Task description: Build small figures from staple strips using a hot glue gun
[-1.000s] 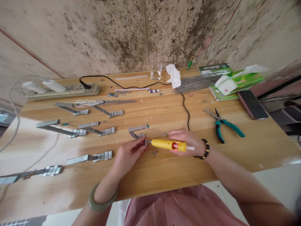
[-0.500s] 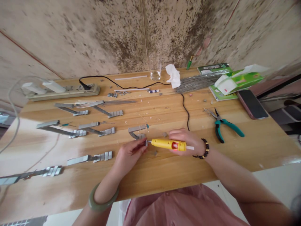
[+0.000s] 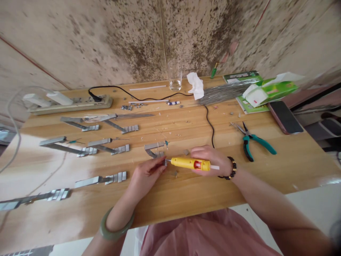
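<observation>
My right hand (image 3: 209,159) is wrapped round a yellow hot glue gun (image 3: 188,163), with a white glue stick (image 3: 214,167) poking out of its back end. The gun's nozzle points left and meets a small grey piece (image 3: 165,163) pinched in the fingers of my left hand (image 3: 147,174). My fingertips partly cover that piece. Just beyond them lies a bent grey strip assembly (image 3: 155,146) with a teal bit at its end. Several similar grey assemblies (image 3: 121,149) are laid out on the left of the wooden table (image 3: 202,193).
Teal-handled pliers (image 3: 247,140) and a phone (image 3: 285,117) lie to the right. Behind are a bundle of thin wires (image 3: 226,93), a tissue pack (image 3: 278,90), crumpled tissue (image 3: 195,86) and a glass (image 3: 175,80). A power strip (image 3: 106,101) sits back left, its black cord (image 3: 149,99) crossing the table.
Both hands, the glue gun and the small grey piece hold almost the same position. The whole view has shifted very slightly.
</observation>
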`<control>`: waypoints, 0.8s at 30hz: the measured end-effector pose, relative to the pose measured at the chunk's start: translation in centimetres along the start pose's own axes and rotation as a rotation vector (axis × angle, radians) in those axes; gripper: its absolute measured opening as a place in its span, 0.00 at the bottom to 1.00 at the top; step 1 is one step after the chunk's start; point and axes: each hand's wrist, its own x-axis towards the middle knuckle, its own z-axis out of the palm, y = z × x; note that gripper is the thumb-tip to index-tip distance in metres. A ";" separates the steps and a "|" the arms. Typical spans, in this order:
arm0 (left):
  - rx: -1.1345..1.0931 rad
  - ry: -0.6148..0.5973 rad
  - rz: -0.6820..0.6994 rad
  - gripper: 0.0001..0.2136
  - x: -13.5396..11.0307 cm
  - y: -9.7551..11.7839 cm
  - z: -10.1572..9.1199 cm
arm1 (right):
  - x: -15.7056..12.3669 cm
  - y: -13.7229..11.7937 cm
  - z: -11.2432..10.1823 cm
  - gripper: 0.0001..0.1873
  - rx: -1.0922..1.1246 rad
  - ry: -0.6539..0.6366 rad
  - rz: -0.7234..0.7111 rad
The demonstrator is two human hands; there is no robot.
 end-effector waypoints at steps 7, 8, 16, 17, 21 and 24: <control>-0.054 -0.003 -0.048 0.17 -0.1 -0.3 0.0 | 0.1 -0.1 0.1 0.09 0.020 -0.040 0.000; -0.062 -0.001 -0.054 0.17 -0.2 -0.4 0.1 | 0.1 -0.1 0.2 0.09 0.021 -0.042 0.001; -0.072 0.017 -0.056 0.17 -0.2 -0.4 0.1 | 0.1 0.0 0.1 0.09 0.021 -0.034 0.002; -0.074 0.017 -0.055 0.17 -0.2 -0.4 0.1 | 0.2 -0.1 0.1 0.09 0.022 -0.035 0.003; -0.082 0.012 -0.060 0.17 -0.2 -0.5 0.2 | 0.2 -0.1 0.2 0.09 0.012 -0.046 0.007; -0.085 0.013 -0.066 0.17 -0.2 -0.5 0.2 | 0.2 -0.2 0.3 0.09 0.002 -0.056 0.005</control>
